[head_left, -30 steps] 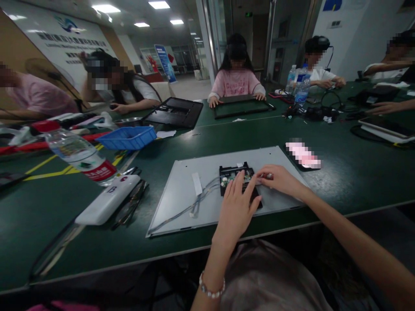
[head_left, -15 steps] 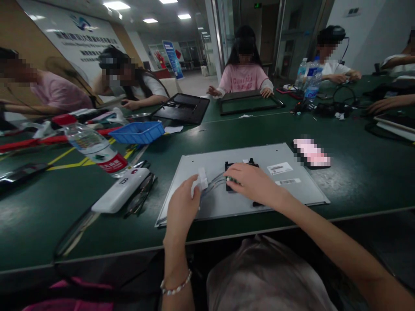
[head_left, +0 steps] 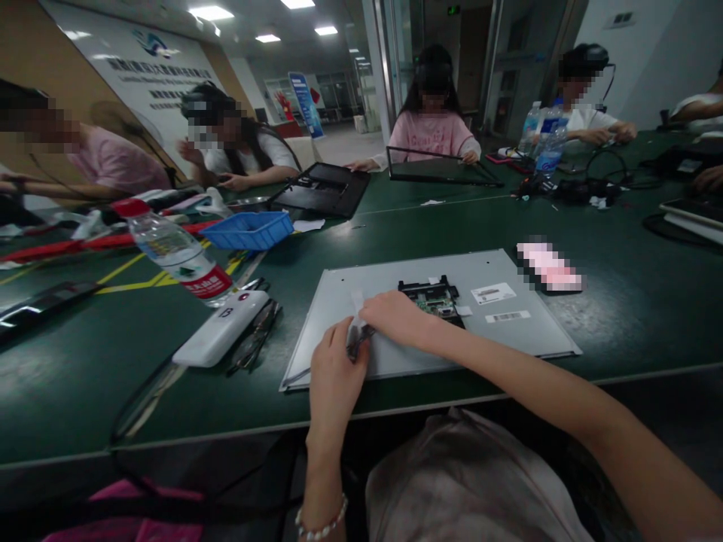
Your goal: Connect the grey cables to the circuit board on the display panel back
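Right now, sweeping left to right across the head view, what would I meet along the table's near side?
Dark glossy object → red-capped bottle → eyeglasses → left hand → right hand → circuit board → phone.

The one camera here in the room sits on the head of the person (head_left: 474,482) at the near side of the desk (head_left: 429,226). It faces forward and also downward, across that person's own body. The left hand (head_left: 337,369) and the right hand (head_left: 395,320) are quite near to it, in the lower middle. The view is wide, reaching over the desk to the co-worker (head_left: 432,135) opposite and up to the ceiling lights (head_left: 212,13). The desk's near edge climbs toward the right.
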`<state>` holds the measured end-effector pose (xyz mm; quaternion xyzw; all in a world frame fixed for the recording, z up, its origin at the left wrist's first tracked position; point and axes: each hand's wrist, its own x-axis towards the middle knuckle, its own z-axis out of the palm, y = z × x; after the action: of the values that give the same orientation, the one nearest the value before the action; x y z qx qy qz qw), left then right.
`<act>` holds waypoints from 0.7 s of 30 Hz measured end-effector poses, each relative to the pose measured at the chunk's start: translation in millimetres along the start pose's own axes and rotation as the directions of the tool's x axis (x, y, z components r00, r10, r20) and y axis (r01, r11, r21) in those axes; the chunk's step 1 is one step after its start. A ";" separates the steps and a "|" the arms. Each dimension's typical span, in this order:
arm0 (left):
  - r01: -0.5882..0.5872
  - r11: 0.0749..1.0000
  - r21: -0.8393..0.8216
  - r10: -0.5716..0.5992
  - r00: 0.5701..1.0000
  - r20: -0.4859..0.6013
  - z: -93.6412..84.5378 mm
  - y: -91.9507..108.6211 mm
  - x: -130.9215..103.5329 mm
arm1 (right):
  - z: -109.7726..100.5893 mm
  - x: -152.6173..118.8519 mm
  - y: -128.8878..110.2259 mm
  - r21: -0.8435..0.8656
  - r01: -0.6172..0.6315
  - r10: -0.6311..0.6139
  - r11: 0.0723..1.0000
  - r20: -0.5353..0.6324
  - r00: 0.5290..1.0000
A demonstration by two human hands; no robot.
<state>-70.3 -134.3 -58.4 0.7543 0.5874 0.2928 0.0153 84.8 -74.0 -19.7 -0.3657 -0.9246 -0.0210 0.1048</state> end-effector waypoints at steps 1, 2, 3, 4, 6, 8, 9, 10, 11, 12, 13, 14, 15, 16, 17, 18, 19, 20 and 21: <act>0.005 1.000 0.007 -0.005 1.000 0.000 0.1 0.3 -0.3 | -1.5 -1.6 2.5 0.005 -0.016 0.016 1.000 -0.028 0.999; 0.010 1.000 0.014 -0.010 1.000 -0.001 0.0 0.6 -0.6 | -3.0 -3.3 5.1 0.015 -0.032 0.033 0.999 -0.061 0.998; 0.013 1.000 0.019 -0.013 1.000 -0.002 0.0 0.9 -0.9 | -4.3 -5.1 7.6 0.030 -0.043 0.046 0.999 -0.092 0.995; 0.014 1.000 0.023 -0.014 1.000 -0.001 -0.2 1.2 -1.2 | -5.0 -6.7 9.4 0.047 -0.047 0.053 0.998 -0.117 0.992; 0.013 1.000 0.026 -0.013 1.000 -0.003 -0.3 1.5 -1.5 | -4.1 -8.5 10.6 0.076 -0.024 0.033 0.997 -0.125 0.992; 0.017 0.999 0.028 -0.016 1.000 -0.004 -0.2 1.3 -1.6 | 0.1 -7.7 8.5 0.080 0.010 -0.002 0.997 -0.094 0.996; 0.019 0.999 0.031 -0.019 1.000 -0.003 -0.1 1.1 -1.5 | 2.9 -6.4 6.9 0.070 0.016 -0.011 0.997 -0.071 0.997; 0.021 0.999 0.037 -0.021 1.000 -0.002 0.2 0.8 -1.4 | 5.7 -4.7 5.3 0.055 0.018 -0.016 0.998 -0.049 0.999; 0.020 0.999 0.043 -0.020 1.000 -0.001 0.4 0.5 -1.4 | 8.0 -3.0 4.0 0.037 0.019 -0.017 0.999 -0.033 0.999; 0.018 0.999 0.049 -0.018 1.000 0.000 0.7 0.3 -1.5 | 9.6 -1.5 3.3 0.022 0.018 -0.018 1.000 -0.022 1.000; 0.015 0.998 0.055 -0.015 1.000 0.002 0.8 0.2 -1.6 | 10.2 -0.6 3.3 0.012 0.022 -0.022 1.000 -0.021 1.000; 0.014 0.998 0.059 -0.014 1.000 0.004 0.7 0.4 -1.9 | 9.5 -0.3 4.0 0.008 0.026 -0.025 1.000 -0.029 0.999; 0.017 0.998 0.063 -0.017 1.000 0.005 0.5 0.7 -2.2 | 7.7 -0.9 5.1 0.009 0.024 -0.024 1.000 -0.045 0.999; 0.021 0.998 0.064 -0.022 1.000 0.006 0.1 1.3 -2.6 | 4.9 -2.5 6.5 0.015 0.016 -0.015 1.000 -0.064 0.998; 0.026 0.998 0.061 -0.026 1.000 0.008 -0.4 2.0 -2.9 | 1.6 -4.9 7.8 0.023 0.004 -0.002 1.000 -0.084 0.996; 0.030 0.998 0.052 -0.030 1.000 0.007 -1.2 2.8 -3.2 | -1.8 -8.0 8.8 0.035 -0.004 0.008 0.999 -0.100 0.995; 0.031 0.999 0.036 -0.031 0.999 0.004 -2.0 3.6 -3.5 | -4.7 -11.7 9.3 0.050 -0.003 0.008 0.999 -0.111 0.994; 0.030 0.999 0.014 -0.030 1.000 -0.006 -2.9 4.4 -3.7 | -6.8 -15.8 9.1 0.066 0.006 0.002 0.998 -0.115 0.993; 0.023 1.000 -0.011 -0.024 0.999 -0.021 -3.8 5.2 -3.7 | -7.6 -20.0 8.4 0.084 0.022 -0.012 0.996 -0.115 0.993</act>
<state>-68.0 -140.4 -55.0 0.7441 0.5947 0.3039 0.0168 106.1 -82.2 -16.8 -0.3512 -0.9202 -0.0035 0.1727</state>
